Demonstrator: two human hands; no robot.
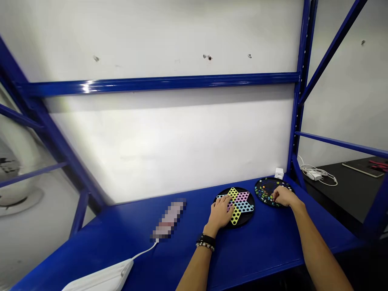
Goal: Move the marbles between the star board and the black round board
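Nearest, at lower left — white slab [103,277] with cable [145,251] on blue tabletop [257,250]. Next, left hand [221,212], palm down, fingers loosely extended across star-patterned board [241,206]. Slightly beyond, to the right, right hand [285,196] with fingers curled over black tray [279,182] of small colourful pieces [266,198] — cannot tell whether gripping one. Behind tray, white adapter [279,173]; farthest, pale wall [182,149].

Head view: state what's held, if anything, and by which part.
The left hand rests on the round, black, star-patterned board, no grip visible; whether the right hand pinches anything cannot be told.
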